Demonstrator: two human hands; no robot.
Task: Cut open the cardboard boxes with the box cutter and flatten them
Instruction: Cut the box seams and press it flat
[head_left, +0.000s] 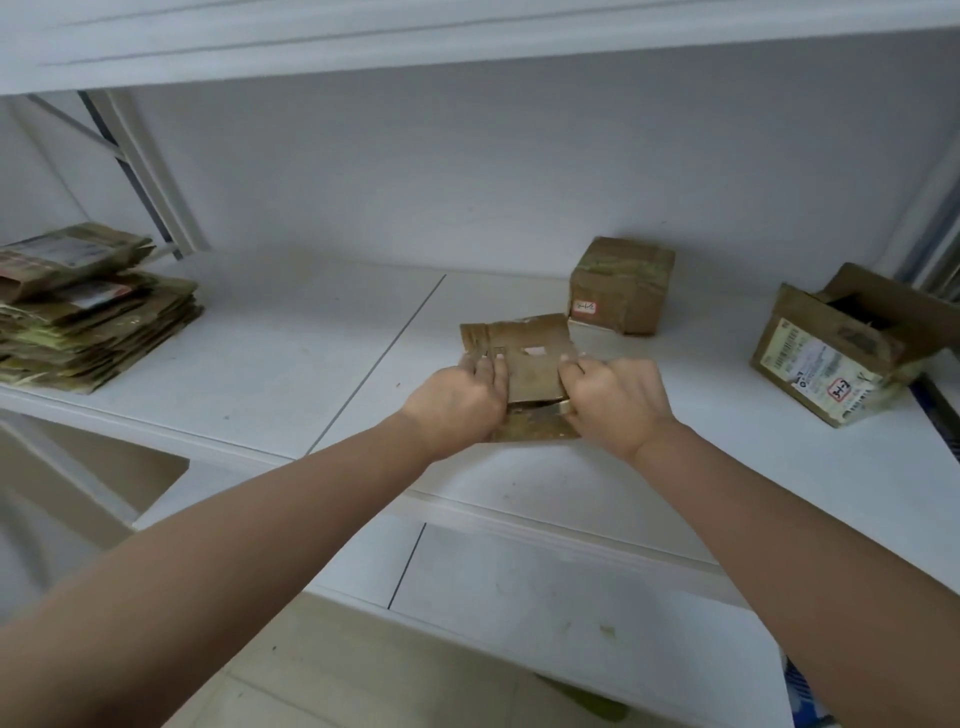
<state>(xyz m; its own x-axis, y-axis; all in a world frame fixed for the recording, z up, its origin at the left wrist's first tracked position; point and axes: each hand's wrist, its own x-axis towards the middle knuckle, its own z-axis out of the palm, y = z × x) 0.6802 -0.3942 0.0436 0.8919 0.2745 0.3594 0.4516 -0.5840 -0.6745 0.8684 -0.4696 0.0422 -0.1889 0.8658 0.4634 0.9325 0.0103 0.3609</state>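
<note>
Two bare forearms reach forward over the near edge of a white shelf (291, 332). The left hand (457, 402) and the right hand (615, 402) both grip a partly flattened cardboard box (524, 353), fingers curled over its left and right edges, holding it down on the shelf near the middle. A torn pale patch shows on the box's upper face, and a flap of it sticks out toward the person below the hands. No box cutter can be made out in either hand.

Farther back, just right of the held box, a closed, taped cardboard box (621, 283) stands with a small red-bordered label on its near face. At the far right, an opened box (836, 358) with printed labels sits tilted, flaps up. At the far left lies a stack of flattened cardboard (88, 317).
</note>
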